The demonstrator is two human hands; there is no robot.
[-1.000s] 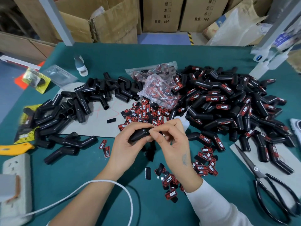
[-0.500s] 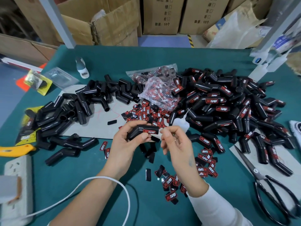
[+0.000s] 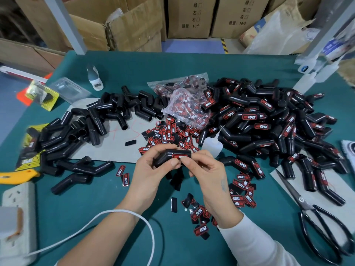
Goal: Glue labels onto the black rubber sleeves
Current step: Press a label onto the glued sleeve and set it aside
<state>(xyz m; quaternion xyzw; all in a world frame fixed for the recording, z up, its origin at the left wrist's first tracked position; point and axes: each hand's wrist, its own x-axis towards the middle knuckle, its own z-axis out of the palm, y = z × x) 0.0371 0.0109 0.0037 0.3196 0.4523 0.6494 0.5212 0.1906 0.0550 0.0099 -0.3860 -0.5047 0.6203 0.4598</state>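
Right hand (image 3: 206, 169) back at sleeve (image 3: 171, 157), now pressing label (image 3: 180, 156).

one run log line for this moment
step: pressing label onto sleeve | left hand: grips sleeve | right hand: fingertips on label | glue bottle: on table

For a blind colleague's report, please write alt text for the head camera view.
Both hands hold one bent black rubber sleeve above a green table; the left hand grips it, and the right hand presses on its red label. Unlabelled sleeves lie left, labelled sleeves right.
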